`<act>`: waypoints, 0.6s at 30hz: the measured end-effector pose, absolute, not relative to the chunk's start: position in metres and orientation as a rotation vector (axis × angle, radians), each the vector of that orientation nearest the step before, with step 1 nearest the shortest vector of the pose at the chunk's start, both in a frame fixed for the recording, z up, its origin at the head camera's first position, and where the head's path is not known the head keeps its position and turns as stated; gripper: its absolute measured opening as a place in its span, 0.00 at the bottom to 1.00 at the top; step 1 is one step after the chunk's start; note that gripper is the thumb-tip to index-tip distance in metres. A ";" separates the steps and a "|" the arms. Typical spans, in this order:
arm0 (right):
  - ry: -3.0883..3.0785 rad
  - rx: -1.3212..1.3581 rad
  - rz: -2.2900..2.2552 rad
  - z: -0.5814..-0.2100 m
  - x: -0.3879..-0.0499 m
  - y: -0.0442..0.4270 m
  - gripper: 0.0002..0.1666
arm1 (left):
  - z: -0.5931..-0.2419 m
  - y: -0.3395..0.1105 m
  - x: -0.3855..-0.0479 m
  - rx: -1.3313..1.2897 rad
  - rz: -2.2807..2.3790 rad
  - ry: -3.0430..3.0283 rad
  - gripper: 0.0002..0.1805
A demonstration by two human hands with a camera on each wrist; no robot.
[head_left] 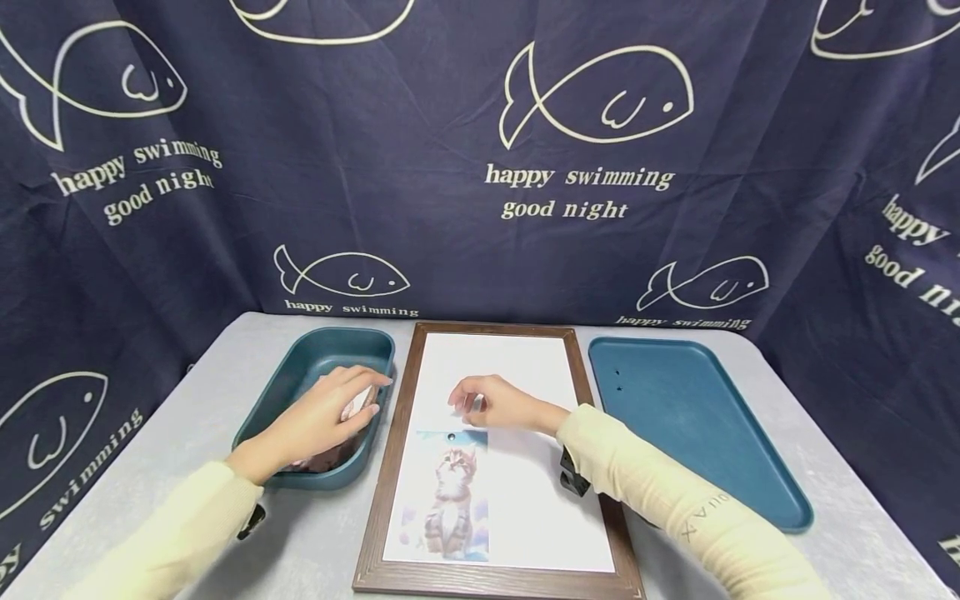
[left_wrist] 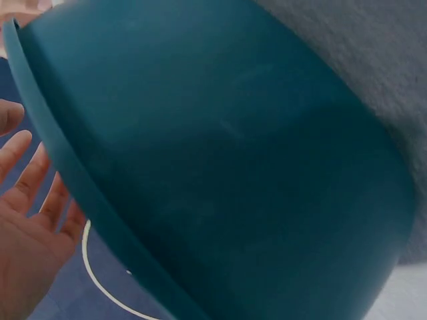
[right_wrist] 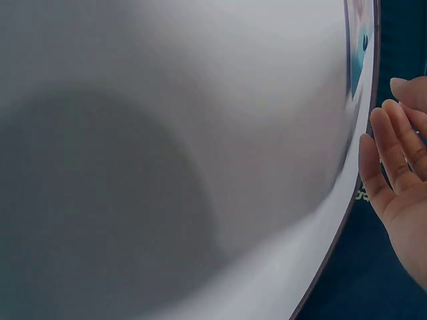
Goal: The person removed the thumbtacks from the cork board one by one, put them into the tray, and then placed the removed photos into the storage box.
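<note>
My left hand (head_left: 322,417) is over the teal bin (head_left: 386,358) on the left, its fingers stretched toward the bin's right wall. Between thumb and forefinger, a pale picture card (head_left: 358,403) shows below; several cards seem to lie in the bin, mostly hidden by the hand. In the left wrist view the fingers (left_wrist: 32,177) are straight and spread, with nothing seen between them. My right hand (head_left: 506,403), fingers loosely bent and holding nothing visible, hovers over the white board (head_left: 547,500). Just below its fingertips, a kitten picture (head_left: 450,500) lies on the board with a round dark magnet (head_left: 452,437) at its top.
A brown wooden frame (head_left: 390,475) surrounds the board. To the right lies a flat teal tray (head_left: 697,417) with two small dark pieces (head_left: 618,387) near its upper left corner. A dark blue fish-print curtain (head_left: 450,150) hangs behind the grey table (head_left: 300,542).
</note>
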State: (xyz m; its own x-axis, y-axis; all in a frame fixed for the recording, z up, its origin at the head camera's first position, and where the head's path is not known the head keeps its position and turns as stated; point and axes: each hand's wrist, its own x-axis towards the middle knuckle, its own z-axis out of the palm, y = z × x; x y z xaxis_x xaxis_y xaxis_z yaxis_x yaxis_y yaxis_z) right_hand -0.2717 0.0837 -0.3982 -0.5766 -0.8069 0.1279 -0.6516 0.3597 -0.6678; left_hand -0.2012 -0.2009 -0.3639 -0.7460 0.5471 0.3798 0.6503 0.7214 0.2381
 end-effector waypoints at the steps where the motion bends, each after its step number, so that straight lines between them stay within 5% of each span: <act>1: 2.392 -1.315 -1.016 -0.399 -0.271 0.083 0.16 | -0.364 -0.199 -0.200 -0.946 -0.504 -2.645 0.18; 18: 2.351 -1.416 -0.915 -0.401 -0.266 0.075 0.15 | -0.378 -0.184 -0.190 -1.091 -0.292 -2.549 0.19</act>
